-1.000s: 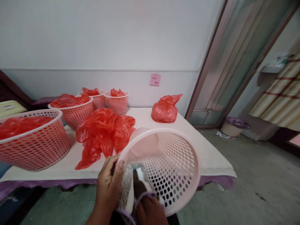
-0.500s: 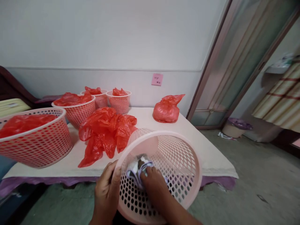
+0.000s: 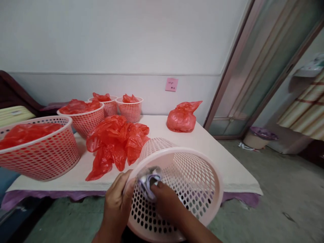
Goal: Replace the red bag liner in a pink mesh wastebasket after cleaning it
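A pink perforated plastic basket (image 3: 194, 168) is tipped on its side at the table's front edge, its wide mouth facing me. My left hand (image 3: 117, 195) grips the basket's rim on the left, thumb over the edge. Inside the basket, my right hand (image 3: 167, 202) is closed on a crumpled cloth (image 3: 148, 185), white and grey with purple edging, held against the inner left wall. Some of the right fingers are hidden by the cloth. Just behind the basket lies a heap of loose red plastic bags (image 3: 113, 141).
Several pink baskets (image 3: 58, 152) with red bags in them stand on the left of the white-covered table (image 3: 222, 165). A tied red bag (image 3: 181, 118) sits at the back right. On the floor at right is a lined bin (image 3: 258, 138).
My right hand and the cloth have shifted slightly left and up along the basket's inner wall. The basket's mouth has moved a little right and down. My left hand keeps its hold.
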### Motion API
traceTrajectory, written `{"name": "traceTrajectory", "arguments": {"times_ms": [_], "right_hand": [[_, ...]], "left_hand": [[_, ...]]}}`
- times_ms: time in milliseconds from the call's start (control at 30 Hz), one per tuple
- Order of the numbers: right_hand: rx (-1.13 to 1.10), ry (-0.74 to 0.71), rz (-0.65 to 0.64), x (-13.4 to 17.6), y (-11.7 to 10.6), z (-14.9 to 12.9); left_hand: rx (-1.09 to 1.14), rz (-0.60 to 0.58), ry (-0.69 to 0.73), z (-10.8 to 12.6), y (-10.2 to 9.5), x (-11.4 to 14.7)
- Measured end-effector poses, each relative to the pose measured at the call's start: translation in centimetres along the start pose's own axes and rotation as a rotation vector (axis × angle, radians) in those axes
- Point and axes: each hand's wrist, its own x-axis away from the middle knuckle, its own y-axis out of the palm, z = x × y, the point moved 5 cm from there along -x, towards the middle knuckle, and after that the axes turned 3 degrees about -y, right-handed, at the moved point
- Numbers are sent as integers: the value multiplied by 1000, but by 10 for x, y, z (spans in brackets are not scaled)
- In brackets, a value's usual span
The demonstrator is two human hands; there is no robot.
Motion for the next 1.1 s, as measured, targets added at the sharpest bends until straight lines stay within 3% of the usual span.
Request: {"name": "traceTrajectory", "arguments": {"times_ms": [100, 233, 367, 567, 733, 833, 967, 1100], "right_hand": [[-16, -209, 110, 38, 3, -20], [128, -244, 320, 68, 7, -27], [229, -275, 509, 71, 8, -30], [149, -298, 545, 61, -1, -45], [-215, -282, 401, 47, -27, -58], [-324, -277, 247, 38, -23, -61], [-65, -220, 144, 31, -10, -48], [199, 24, 5, 14, -18, -5]], "left_hand": [[55, 36, -82, -1, -4, -12], [112, 6, -166, -2, 0, -26], [161, -38, -203, -4, 8, -35], [162, 4, -268, -5, 7, -16], [249, 64, -435, -17, 13, 18], [179, 57, -356, -16, 11, 22], [143, 69, -226, -7, 5, 14], [147, 42, -189, -4, 7, 13]]}}
